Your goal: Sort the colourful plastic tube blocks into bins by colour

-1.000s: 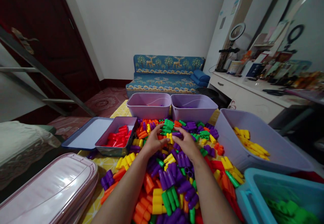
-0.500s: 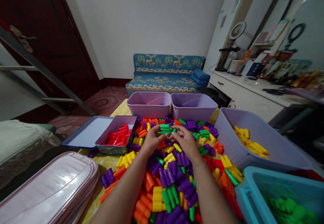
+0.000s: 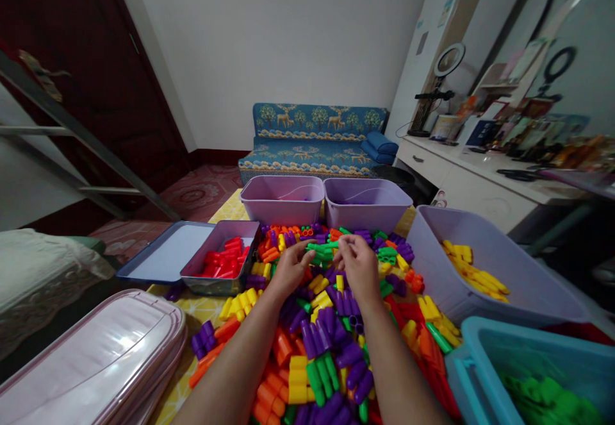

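Observation:
Over the far part of a heap of coloured plastic pieces (image 3: pixel 327 332), my two hands face each other with green bullet-shaped toy pieces (image 3: pixel 323 250) between them. My left hand (image 3: pixel 292 268) is closed, thumb and fingers on the left end of the green pieces. On their right end, the fingers of my right hand (image 3: pixel 356 261) are pinched together. Purple, yellow, orange and green pieces lie loose under and around both wrists. How many green pieces are held is hard to tell against those behind.
Two lilac bins (image 3: pixel 282 202) stand at the back. Right are a lilac bin with yellow pieces (image 3: pixel 427 252) and a blue bin with green ones (image 3: pixel 473 348). Left are an open tin with red pieces (image 3: pixel 192 281) and stacked pink lids (image 3: pixel 96 361).
My right hand has shifted slightly right, away from my left. The green pieces between them now reach further to the right. A yellow piece stands upright just below my hands.

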`<state>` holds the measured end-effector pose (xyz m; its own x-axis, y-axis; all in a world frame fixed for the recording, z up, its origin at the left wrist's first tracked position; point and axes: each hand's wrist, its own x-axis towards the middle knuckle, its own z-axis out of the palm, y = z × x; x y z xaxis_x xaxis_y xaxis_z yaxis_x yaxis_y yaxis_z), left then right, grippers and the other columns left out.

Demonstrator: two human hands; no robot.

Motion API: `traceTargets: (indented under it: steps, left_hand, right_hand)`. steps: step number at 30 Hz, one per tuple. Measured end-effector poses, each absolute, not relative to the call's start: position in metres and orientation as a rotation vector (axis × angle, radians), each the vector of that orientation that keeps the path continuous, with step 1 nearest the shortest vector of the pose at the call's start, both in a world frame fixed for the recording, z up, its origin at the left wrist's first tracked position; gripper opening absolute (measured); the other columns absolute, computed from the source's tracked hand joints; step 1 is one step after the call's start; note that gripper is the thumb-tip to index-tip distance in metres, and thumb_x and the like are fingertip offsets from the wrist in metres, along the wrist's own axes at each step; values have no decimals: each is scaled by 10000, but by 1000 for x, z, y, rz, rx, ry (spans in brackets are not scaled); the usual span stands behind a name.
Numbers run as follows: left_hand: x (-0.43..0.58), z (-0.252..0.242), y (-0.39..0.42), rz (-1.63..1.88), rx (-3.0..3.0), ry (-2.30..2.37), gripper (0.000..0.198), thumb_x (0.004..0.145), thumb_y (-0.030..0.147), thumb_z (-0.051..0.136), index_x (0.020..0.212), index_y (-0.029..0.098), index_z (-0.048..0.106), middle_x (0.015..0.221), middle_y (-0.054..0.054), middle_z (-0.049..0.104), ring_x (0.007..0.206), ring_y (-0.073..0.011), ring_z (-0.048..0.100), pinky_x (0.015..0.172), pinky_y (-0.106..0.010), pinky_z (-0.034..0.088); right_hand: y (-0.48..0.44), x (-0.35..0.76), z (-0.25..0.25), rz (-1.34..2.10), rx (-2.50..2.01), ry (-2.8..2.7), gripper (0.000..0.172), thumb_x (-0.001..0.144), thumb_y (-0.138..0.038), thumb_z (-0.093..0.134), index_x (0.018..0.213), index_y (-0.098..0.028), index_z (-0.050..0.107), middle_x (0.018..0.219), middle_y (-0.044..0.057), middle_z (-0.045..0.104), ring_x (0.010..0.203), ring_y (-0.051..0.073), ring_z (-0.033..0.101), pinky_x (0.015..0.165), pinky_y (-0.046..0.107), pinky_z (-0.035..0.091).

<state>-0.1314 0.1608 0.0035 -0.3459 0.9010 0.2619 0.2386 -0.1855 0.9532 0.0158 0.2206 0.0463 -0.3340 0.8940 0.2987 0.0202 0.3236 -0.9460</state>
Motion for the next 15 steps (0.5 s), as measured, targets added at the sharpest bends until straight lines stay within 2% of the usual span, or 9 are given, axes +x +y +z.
traceTargets:
  steps: [4,5,7,9,10,11,12,15]
  left_hand:
    - [-135,0,161,1557,1287,1607,384,832,380,558,1100,117,642,1031,-98,703,946,-230,645,855,-354,509]
    - [-135,-1,161,1556,1285,1611,381,830,384,560,1094,123,646,1022,-94,705,947,-229,645,851,-349,510]
    - [-135,-1,161,1561,1290,1609,377,823,389,570,1090,135,650,1019,-88,705,956,-230,643,848,-345,510]
    - [-135,-2,161,1565,1295,1608,377,817,381,577,1095,135,647,1029,-91,703,959,-234,643,853,-351,508]
    - [-134,-2,162,1563,1296,1610,379,817,372,577,1101,131,644,1034,-94,702,954,-234,644,855,-355,507]
    - [-134,-3,162,1557,1298,1612,381,816,362,574,1108,126,641,1038,-96,701,948,-233,646,856,-357,506]
    - [-134,-3,162,1549,1303,1615,381,818,353,568,1114,123,638,1040,-96,702,948,-232,646,858,-358,504]
    - [-133,-2,161,1511,1340,1683,362,833,321,530,1114,123,642,1051,-96,703,971,-227,641,868,-345,497]
  right_hand:
    - [205,37,97,952,-643,-970,291,868,-461,417,944,-204,530,659,-9,630,535,139,583,543,285,473]
    - [201,48,111,877,-604,-848,287,870,-443,388,949,-211,537,725,9,647,614,157,620,595,320,500]
    - [192,74,134,802,-549,-775,319,883,-446,316,951,-256,564,1001,49,668,946,211,646,759,410,522]
    - [185,98,148,747,-505,-776,383,915,-433,210,941,-336,580,1250,-17,589,1255,190,478,907,446,483]
    - [182,106,151,745,-471,-778,418,925,-444,172,933,-365,583,1308,-60,551,1326,167,390,953,451,460]
    - [181,109,151,747,-444,-775,446,929,-465,143,946,-385,581,1335,-86,527,1353,156,344,975,458,446]
    - [182,108,149,758,-426,-766,455,928,-494,133,977,-392,574,1342,-83,522,1349,165,352,978,471,441]
    - [193,82,129,772,-506,-773,411,910,-538,225,1108,-327,517,1225,30,595,1140,232,566,886,488,480]
